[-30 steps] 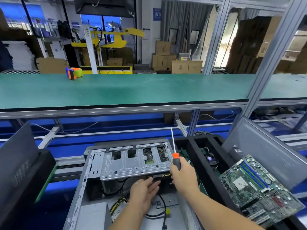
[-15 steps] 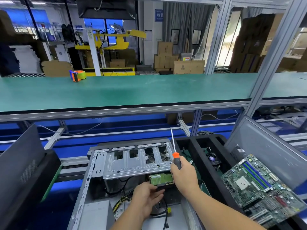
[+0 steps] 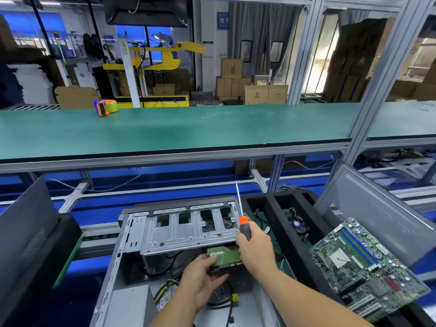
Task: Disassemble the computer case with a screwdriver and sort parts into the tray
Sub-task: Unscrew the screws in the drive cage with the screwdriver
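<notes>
Computer case (image 3: 132, 246) lies open on its side at lower centre of the frame, its drive cage (image 3: 188, 230) facing up. At the cage's near edge a hard drive (image 3: 224, 257) shows its green circuit board, part way out of the bay. The left hand (image 3: 200, 277) grips the drive's near end, thumb on top and fingers underneath. The right hand (image 3: 256, 250) is clenched round the screwdriver (image 3: 243, 223) with its black-and-orange handle, shaft pointing up and away, idle for now. The step in hand looks like drawing the drive out of the cage. Next up, by the look of it: slide it clear along the bay without snagging the cables (image 3: 172, 285) below, then carry it right to the black foam tray (image 3: 266, 208), where a small fan (image 3: 297, 224) sits in one compartment. A motherboard (image 3: 363, 267) rests tilted at lower right. Writing? A blue wall sign (image 3: 223, 20) at top centre carries characters, partly cut off; the box labels are too small to read.
</notes>
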